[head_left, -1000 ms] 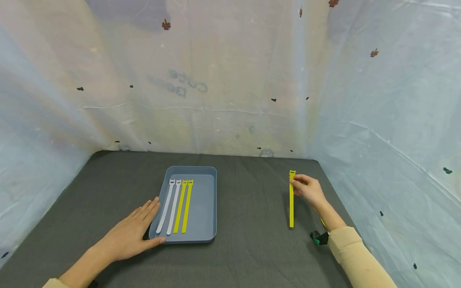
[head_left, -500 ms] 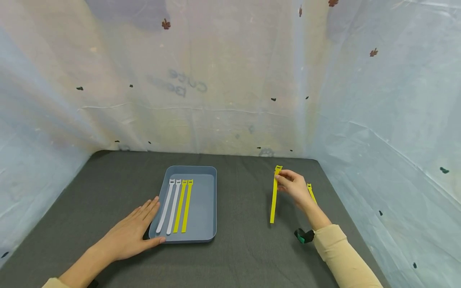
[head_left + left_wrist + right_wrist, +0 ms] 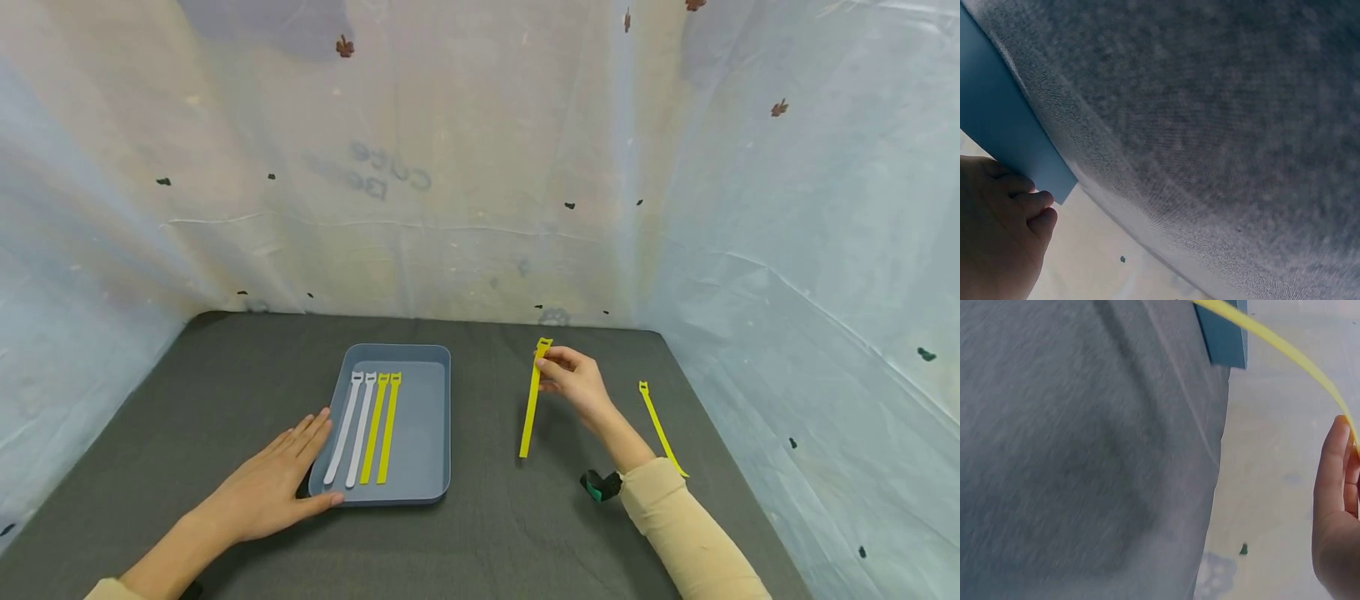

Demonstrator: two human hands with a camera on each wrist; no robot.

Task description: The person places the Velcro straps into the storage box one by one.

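My right hand (image 3: 581,385) pinches a yellow cable tie (image 3: 531,408) near its slotted head, to the right of the tray. The strap hangs down over the table, and the right wrist view shows it as a curved yellow band (image 3: 1285,349). My left hand (image 3: 262,483) lies with straight fingers along the left edge of the blue-grey tray (image 3: 426,433), thumb at the front corner. Inside the tray, two white cable ties (image 3: 344,429) and two yellow cable ties (image 3: 388,429) lie side by side, heads toward the back.
Another yellow cable tie (image 3: 660,425) lies on the dark cloth-covered table (image 3: 487,533) at the right, its lower end beside my right sleeve. Pale plastic sheeting (image 3: 480,167) hangs behind the table and along both sides.
My right hand has moved left toward the tray with the yellow cable tie, uncovering the other yellow tie on the table. The left hand and the tray have stayed in place.
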